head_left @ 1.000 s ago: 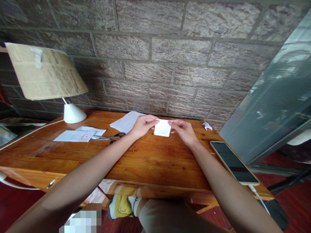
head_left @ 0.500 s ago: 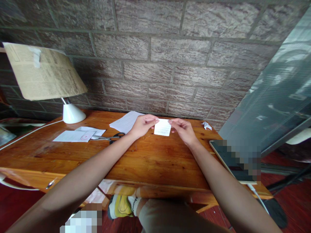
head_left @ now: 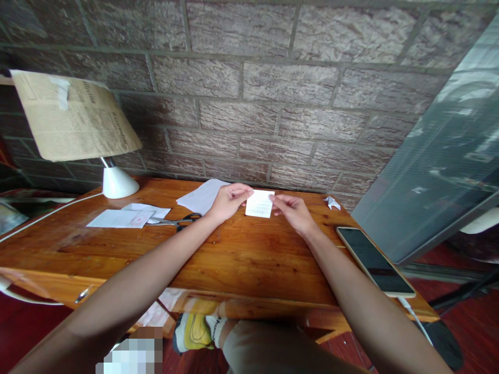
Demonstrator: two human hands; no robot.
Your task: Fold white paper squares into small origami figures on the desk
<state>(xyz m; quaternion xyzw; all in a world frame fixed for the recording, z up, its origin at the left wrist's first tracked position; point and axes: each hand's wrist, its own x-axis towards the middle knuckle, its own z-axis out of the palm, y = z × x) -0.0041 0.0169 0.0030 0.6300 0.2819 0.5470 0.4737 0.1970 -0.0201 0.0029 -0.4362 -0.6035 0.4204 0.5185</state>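
Both of my hands hold one small white folded paper [head_left: 259, 204] above the far middle of a wooden table [head_left: 241, 259]. My left hand [head_left: 229, 200] pinches the paper's left edge, fingers closed, a ring on one finger. My right hand [head_left: 293, 210] pinches its right edge with thumb and fingertips. The paper hangs a little above the tabletop, its printed face turned towards me.
Scissors [head_left: 180, 220] and loose white sheets [head_left: 123, 217] lie at the left, another sheet [head_left: 200, 196] behind my left hand. A lamp [head_left: 80, 130] stands at the back left. A phone [head_left: 375, 259] with a cable lies at the right edge, a small folded paper figure [head_left: 331, 202] near the brick wall.
The paper has shifted slightly left and up between my hands, and my right fingers have moved along its right edge. Nothing else has moved.
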